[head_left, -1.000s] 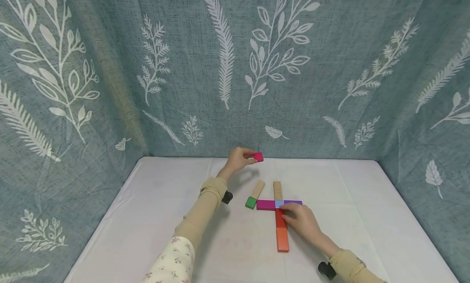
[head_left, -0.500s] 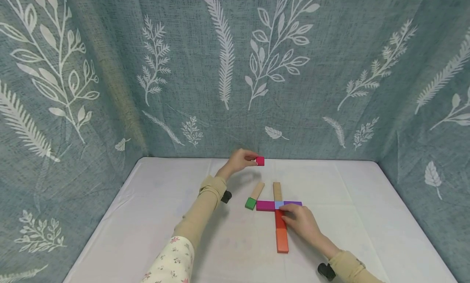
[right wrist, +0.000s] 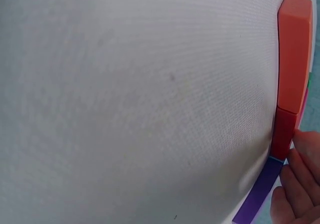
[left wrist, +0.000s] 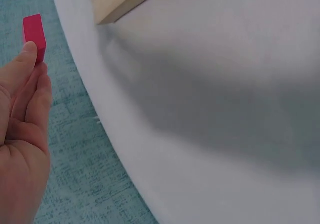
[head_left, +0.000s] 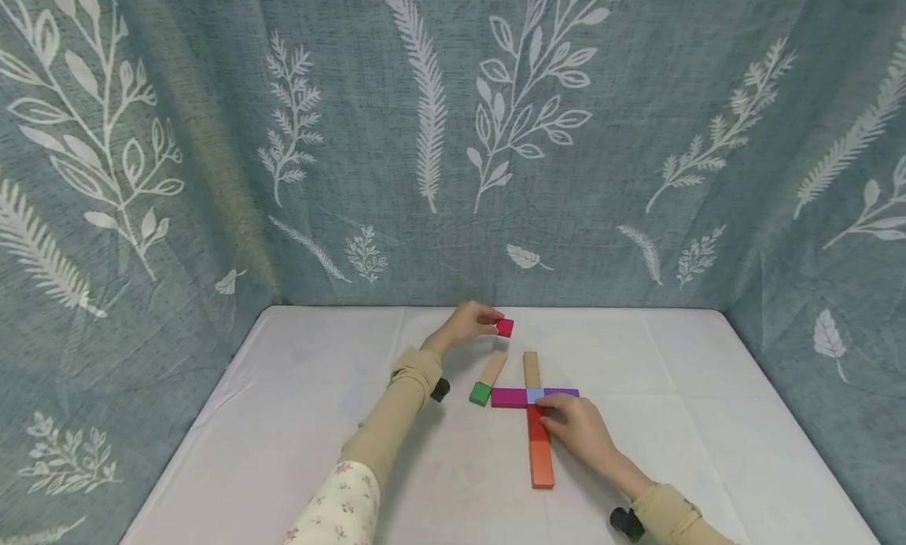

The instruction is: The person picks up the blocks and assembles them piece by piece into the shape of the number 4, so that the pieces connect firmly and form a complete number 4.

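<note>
My left hand [head_left: 465, 323] pinches a small pinkish-red block [head_left: 505, 327] between thumb and fingers, held up over the back of the table. The left wrist view shows that block [left wrist: 34, 32] at the fingertips. My right hand [head_left: 580, 429] rests at the middle of a cross of flat blocks, its fingertips on a light blue square [head_left: 534, 393] and beside a red block [head_left: 535, 421]. Around the square lie a magenta block [head_left: 508, 398], a purple block [head_left: 564, 392] and a plain wooden block [head_left: 532, 369]. An orange block [head_left: 541, 465] extends the red one toward me.
Left of the cross, a green square [head_left: 480, 393] meets a slanted wooden block [head_left: 494, 367], close to the magenta block's end. A white cloth covers the table [head_left: 297, 419]. A leaf-patterned blue-green curtain [head_left: 354, 136] stands along the back and sides.
My left hand has lowered a little toward the table with the pinkish-red block, coming nearer the slanted wooden block. My right hand stays at the cross.
</note>
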A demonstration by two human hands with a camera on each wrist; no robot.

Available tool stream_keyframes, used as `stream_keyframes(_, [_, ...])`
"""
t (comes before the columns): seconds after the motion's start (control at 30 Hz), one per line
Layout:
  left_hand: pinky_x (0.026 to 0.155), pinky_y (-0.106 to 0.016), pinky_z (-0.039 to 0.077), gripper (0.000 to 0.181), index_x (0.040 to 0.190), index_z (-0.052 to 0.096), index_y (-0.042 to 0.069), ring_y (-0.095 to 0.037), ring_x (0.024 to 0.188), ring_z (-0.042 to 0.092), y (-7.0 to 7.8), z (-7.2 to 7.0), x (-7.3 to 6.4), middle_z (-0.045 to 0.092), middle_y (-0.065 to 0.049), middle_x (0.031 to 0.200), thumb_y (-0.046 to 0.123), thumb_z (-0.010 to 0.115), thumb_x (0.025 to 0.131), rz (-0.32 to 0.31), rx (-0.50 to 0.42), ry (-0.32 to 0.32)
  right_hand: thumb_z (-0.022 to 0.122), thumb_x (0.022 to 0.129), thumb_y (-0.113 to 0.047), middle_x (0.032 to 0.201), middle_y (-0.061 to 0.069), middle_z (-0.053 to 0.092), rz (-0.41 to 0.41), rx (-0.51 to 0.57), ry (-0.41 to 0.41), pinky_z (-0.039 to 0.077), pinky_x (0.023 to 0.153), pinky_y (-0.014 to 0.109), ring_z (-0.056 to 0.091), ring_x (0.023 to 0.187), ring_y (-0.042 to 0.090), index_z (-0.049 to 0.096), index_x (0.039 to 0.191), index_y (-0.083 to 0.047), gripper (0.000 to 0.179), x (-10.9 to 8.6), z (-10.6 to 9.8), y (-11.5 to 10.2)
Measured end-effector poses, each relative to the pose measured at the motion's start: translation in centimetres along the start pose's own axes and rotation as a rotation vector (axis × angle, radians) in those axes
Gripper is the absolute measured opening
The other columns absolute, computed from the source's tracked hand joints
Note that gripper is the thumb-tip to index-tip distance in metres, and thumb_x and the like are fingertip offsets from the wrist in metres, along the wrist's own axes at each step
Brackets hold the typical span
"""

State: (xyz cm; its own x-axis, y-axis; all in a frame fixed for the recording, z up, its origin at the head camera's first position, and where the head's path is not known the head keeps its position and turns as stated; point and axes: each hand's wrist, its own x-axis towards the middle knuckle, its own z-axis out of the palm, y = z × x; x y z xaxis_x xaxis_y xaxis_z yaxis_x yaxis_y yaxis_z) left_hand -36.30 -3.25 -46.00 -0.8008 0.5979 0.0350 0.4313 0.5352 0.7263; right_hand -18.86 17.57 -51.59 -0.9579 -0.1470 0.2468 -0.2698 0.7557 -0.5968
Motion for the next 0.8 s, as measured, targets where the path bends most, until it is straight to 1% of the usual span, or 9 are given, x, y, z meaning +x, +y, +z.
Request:
stream_keyframes(0.17, [0.093, -0.031, 0.051, 0.031, 0.120, 0.063, -0.004, -0.028, 0.112, 0.063, -0.5, 1.0, 0.1, 0.065, -0.018, 0.121, 0.004, 0.062, 0.089, 0.010, 0.006, -0.004, 0.076, 0.075, -0.002, 0.101, 0.006, 0.073, 0.002, 0.002, -0.020, 0.054, 0.084, 0.039, 0.067, 0.098, 0.023, 0.073, 0.102, -0.005, 0.028, -0.1, 0.1, 0.0])
stream_keyframes(0.3, [0.091, -0.028, 0.052, 0.028, 0.116, 0.066, -0.001, -0.017, 0.105, 0.066, -1.7, 1.7, 0.6, 0.067, -0.015, 0.116, 0.004, 0.063, 0.088, 0.031, 0.008, -0.002, 0.076, 0.075, -0.002, 0.101, 0.005, 0.073, -0.007, -0.002, -0.025, 0.055, 0.083, 0.038, 0.067, 0.097, 0.022, 0.073, 0.102, -0.006, 0.027, 0.0, 0.2, 0.1])
stream_keyframes(0.33, [0.089, -0.024, 0.052, 0.027, 0.115, 0.068, 0.003, -0.011, 0.102, 0.066, -3.6, 2.3, 1.6, 0.069, -0.010, 0.114, 0.012, 0.063, 0.090, 0.084, 0.009, 0.004, 0.076, 0.075, -0.002, 0.101, 0.005, 0.073, -0.009, -0.001, -0.024, 0.055, 0.083, 0.038, 0.067, 0.097, 0.022, 0.073, 0.102, -0.006, 0.027, 0.0, 0.2, 0.1])
stream_keyframes(0.37, [0.087, -0.023, 0.052, 0.026, 0.114, 0.069, 0.004, -0.009, 0.100, 0.066, -4.1, 2.5, 1.9, 0.070, -0.008, 0.112, 0.014, 0.064, 0.090, 0.091, 0.008, -0.003, 0.076, 0.075, -0.002, 0.101, 0.005, 0.073, -0.008, 0.000, -0.024, 0.055, 0.084, 0.038, 0.067, 0.098, 0.022, 0.073, 0.102, -0.006, 0.027, 0.0, 0.2, 0.1])
stream_keyframes(0.53, [0.088, -0.030, 0.053, 0.026, 0.114, 0.068, 0.002, -0.019, 0.104, 0.067, -4.8, 3.3, 2.8, 0.070, -0.011, 0.112, 0.010, 0.063, 0.090, 0.052, 0.042, -0.030, 0.076, 0.075, -0.002, 0.100, 0.006, 0.073, -0.006, 0.008, -0.024, 0.055, 0.084, 0.039, 0.067, 0.097, 0.023, 0.073, 0.102, -0.004, 0.027, 0.1, 0.0, 0.1])
stream_keyframes(0.57, [0.091, -0.034, 0.052, 0.028, 0.115, 0.066, -0.002, -0.023, 0.106, 0.066, -3.1, 2.9, 1.9, 0.068, -0.016, 0.114, 0.003, 0.062, 0.088, 0.012, 0.068, -0.027, 0.076, 0.075, -0.002, 0.100, 0.006, 0.073, -0.006, 0.008, -0.024, 0.055, 0.084, 0.039, 0.067, 0.097, 0.023, 0.073, 0.102, -0.004, 0.027, 0.1, 0.0, 0.1])
stream_keyframes(0.6, [0.091, -0.034, 0.052, 0.028, 0.115, 0.066, -0.003, -0.024, 0.106, 0.066, -3.2, 3.0, 1.9, 0.068, -0.016, 0.114, 0.001, 0.062, 0.088, 0.004, 0.072, -0.026, 0.076, 0.075, -0.002, 0.100, 0.007, 0.073, -0.007, 0.008, -0.024, 0.055, 0.084, 0.039, 0.067, 0.097, 0.023, 0.073, 0.101, -0.004, 0.027, 0.1, -0.1, 0.1])
stream_keyframes(0.7, [0.085, -0.026, 0.054, 0.026, 0.112, 0.069, 0.003, -0.015, 0.099, 0.068, -4.9, 3.7, 2.6, 0.071, -0.009, 0.109, 0.007, 0.066, 0.087, 0.042, 0.057, -0.016, 0.076, 0.075, -0.003, 0.100, 0.007, 0.073, -0.005, 0.005, -0.023, 0.054, 0.084, 0.039, 0.068, 0.097, 0.023, 0.073, 0.101, -0.004, 0.026, 0.2, -0.1, 0.2])
stream_keyframes(0.8, [0.082, -0.023, 0.053, 0.026, 0.111, 0.071, 0.006, -0.011, 0.096, 0.068, -6.5, 4.5, 3.6, 0.072, -0.005, 0.108, 0.007, 0.068, 0.085, 0.017, 0.058, -0.025, 0.076, 0.075, -0.003, 0.100, 0.007, 0.073, 0.002, 0.007, -0.022, 0.054, 0.085, 0.039, 0.067, 0.097, 0.023, 0.073, 0.101, -0.004, 0.026, 0.2, -0.2, 0.2])
